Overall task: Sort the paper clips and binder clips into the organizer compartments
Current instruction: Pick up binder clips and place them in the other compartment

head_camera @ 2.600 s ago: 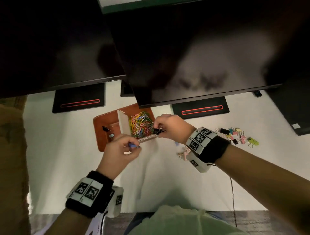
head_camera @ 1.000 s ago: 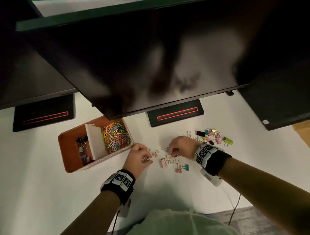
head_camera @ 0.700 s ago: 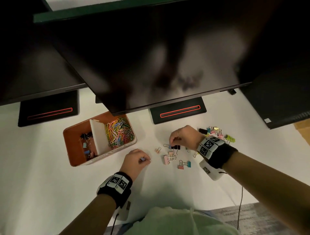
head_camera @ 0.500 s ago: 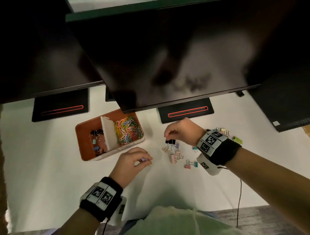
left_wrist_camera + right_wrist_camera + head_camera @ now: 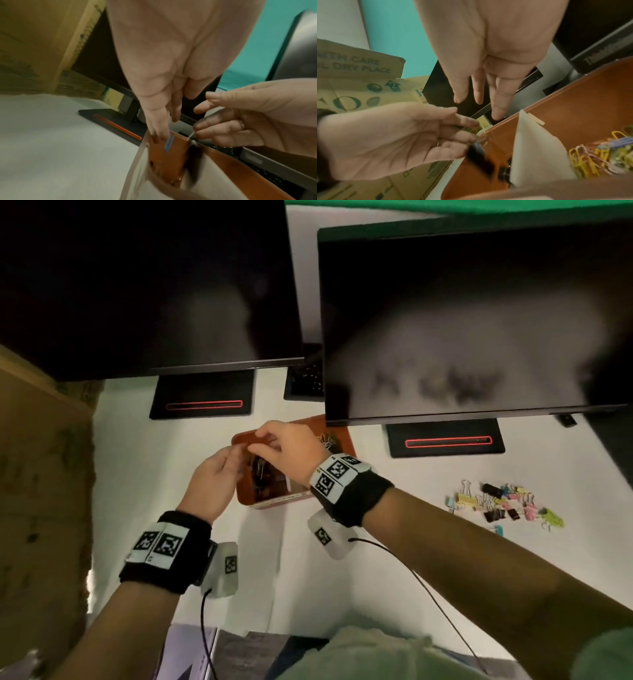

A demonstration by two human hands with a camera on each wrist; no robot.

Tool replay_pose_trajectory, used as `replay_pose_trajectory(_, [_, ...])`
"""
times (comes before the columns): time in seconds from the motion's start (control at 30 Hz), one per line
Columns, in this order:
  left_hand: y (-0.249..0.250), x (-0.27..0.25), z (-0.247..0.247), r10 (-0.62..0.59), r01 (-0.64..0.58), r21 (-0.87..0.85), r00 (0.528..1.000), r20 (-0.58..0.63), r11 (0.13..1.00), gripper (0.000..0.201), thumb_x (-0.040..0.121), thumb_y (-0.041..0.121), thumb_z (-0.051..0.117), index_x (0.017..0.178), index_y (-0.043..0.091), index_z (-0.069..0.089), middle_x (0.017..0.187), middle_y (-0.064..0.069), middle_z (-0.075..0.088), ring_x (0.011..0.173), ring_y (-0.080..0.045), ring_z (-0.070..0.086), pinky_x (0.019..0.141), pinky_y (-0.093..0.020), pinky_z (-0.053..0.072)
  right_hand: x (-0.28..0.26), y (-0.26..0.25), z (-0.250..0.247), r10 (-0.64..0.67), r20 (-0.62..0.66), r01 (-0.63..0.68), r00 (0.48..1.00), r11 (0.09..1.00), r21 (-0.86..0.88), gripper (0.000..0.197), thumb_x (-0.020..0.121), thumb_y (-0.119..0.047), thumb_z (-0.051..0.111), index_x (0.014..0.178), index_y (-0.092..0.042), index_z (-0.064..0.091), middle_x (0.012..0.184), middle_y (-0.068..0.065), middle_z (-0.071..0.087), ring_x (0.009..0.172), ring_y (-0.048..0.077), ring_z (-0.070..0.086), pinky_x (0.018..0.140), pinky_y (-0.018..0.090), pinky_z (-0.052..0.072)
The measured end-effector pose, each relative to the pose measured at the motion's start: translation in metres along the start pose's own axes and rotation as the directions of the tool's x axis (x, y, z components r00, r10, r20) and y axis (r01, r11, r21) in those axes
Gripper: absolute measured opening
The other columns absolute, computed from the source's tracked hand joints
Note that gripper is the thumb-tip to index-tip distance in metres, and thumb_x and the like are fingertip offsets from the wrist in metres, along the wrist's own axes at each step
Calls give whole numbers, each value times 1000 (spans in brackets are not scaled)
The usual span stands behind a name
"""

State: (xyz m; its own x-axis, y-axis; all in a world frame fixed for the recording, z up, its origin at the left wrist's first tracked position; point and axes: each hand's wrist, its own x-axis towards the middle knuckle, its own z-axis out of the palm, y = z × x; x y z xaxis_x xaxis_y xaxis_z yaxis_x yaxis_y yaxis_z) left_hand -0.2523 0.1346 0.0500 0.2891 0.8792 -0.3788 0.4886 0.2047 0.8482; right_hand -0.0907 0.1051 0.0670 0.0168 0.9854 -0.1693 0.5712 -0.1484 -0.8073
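Note:
The orange organizer (image 5: 344, 441) stands on the white table under both my hands. A white divider (image 5: 537, 155) splits it, and coloured paper clips (image 5: 590, 159) fill the right compartment. My left hand (image 5: 226, 463) hovers over the left compartment with straight fingers, and a blurred blue clip (image 5: 169, 143) hangs just below its fingertips. My right hand (image 5: 270, 443) is beside it with its fingers spread straight. A blurred black binder clip (image 5: 479, 159) is in mid-air under it, over the same compartment. Several dark clips (image 5: 260, 474) lie on that compartment's floor.
A heap of coloured binder clips (image 5: 503, 505) lies on the table to the right. Two dark monitors (image 5: 462, 320) overhang the organizer, their stand bases (image 5: 445, 440) behind it. A cardboard box (image 5: 41, 474) stands on the left. A wrist cable (image 5: 421, 587) trails to the front edge.
Both hands moved left from the loose clips on the table to above the organizer's left compartment. Each has let go of its clip, and both clips are falling.

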Motion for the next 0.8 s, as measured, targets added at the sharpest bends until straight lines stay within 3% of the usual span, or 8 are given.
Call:
replay_pose_trajectory(0.1, [12,-16,9,164,-160,179,986,-7,971,27,97,35,39,112,26,60,110,2,64,102,-14,59,89,-29,45,-21,22,-20,5,-23,-5,1000,1000,29,30,91,-34,56,116,-18,59,116,2,64,100,12,62,90,29,52])
replay_pose_trajectory(0.17, [21,-27,24,313,-313,171,949,28,934,23,96,29,43,111,24,61,108,5,65,100,-10,60,86,-25,46,-45,48,-43,6,-46,-7,999,1000,-19,26,91,-32,56,113,-19,60,112,-2,63,89,9,59,85,22,48])
replay_pose_trajectory(0.27, [23,-40,66,408,-449,200,887,216,871,19,92,22,52,108,26,60,107,10,59,97,0,56,82,-11,44,-88,101,-76,122,-105,-137,987,978,-159,30,88,-31,62,115,-20,59,105,-2,59,69,9,55,83,31,50])
replay_pose_trajectory(0.37, [15,-45,121,391,-519,229,812,434,823,29,86,28,60,114,28,56,121,10,46,111,-1,47,94,-23,44,-131,149,-106,326,-99,-340,940,883,-323,46,83,-37,67,124,-25,51,116,1,53,71,-1,45,89,35,50])
replay_pose_trajectory(0.47, [6,-46,172,316,-559,326,761,567,762,41,81,37,63,119,32,50,139,7,31,128,-11,33,108,-28,31,-166,181,-126,473,-84,-461,877,778,-427,63,76,-43,72,131,-29,44,130,3,43,102,19,50,94,35,45])
replay_pose_trajectory(0.6, [1,-41,221,227,-616,458,722,654,641,48,78,45,64,122,34,48,150,4,16,136,-20,19,111,-34,25,-183,206,-134,515,-25,-437,857,698,-567,71,71,-48,74,133,-33,43,144,3,32,126,26,40,103,42,42])
replay_pose_trajectory(0.7, [-7,-36,242,128,-646,541,697,705,539,51,76,45,67,123,34,49,151,1,15,137,-23,18,112,-39,26,-183,214,-128,514,48,-396,857,714,-577,67,73,-41,74,133,-33,44,146,4,28,127,26,40,104,43,42])
replay_pose_trajectory(0.8, [-19,-33,248,160,-672,544,691,705,503,46,80,33,66,123,33,50,149,2,23,135,-20,21,111,-35,25,-181,218,-119,488,68,-391,870,769,-506,56,76,-31,73,127,-29,50,140,5,33,121,26,43,101,42,46])
